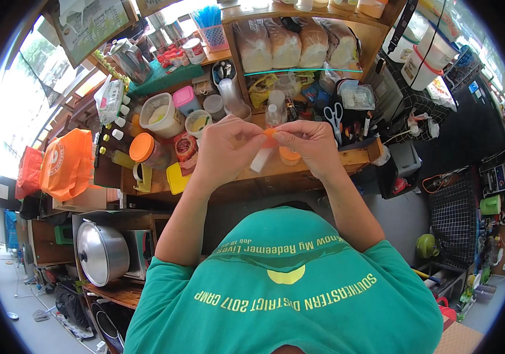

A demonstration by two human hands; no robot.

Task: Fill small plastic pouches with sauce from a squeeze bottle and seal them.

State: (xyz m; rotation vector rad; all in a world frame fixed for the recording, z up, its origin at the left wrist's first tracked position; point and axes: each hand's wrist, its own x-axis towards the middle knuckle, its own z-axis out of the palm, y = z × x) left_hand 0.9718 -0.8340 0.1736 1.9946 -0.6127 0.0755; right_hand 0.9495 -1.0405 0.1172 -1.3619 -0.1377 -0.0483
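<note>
My left hand (227, 147) and my right hand (311, 144) meet above the wooden counter. Both are closed in a pinch on a small, bright orange piece (271, 139), too small and too covered by the fingers to name. Below it hangs or lies a whitish translucent strip (261, 160); I cannot tell whether the two are joined. Close under my right hand is a round orange lid (289, 156). Just beyond my fingertips stands a clear plastic bottle (274, 115). Left of my left hand are a yellow lid (178, 178) and a red-and-white packet (186, 147).
An orange-lidded jar (146, 148), a white tub (161, 115) and a pink-lidded container (186, 100) crowd the counter's left. White-handled scissors (334, 120) stand at the right. Bagged loaves (285, 44) fill the shelf behind. A large metal pot (104, 252) sits low at left.
</note>
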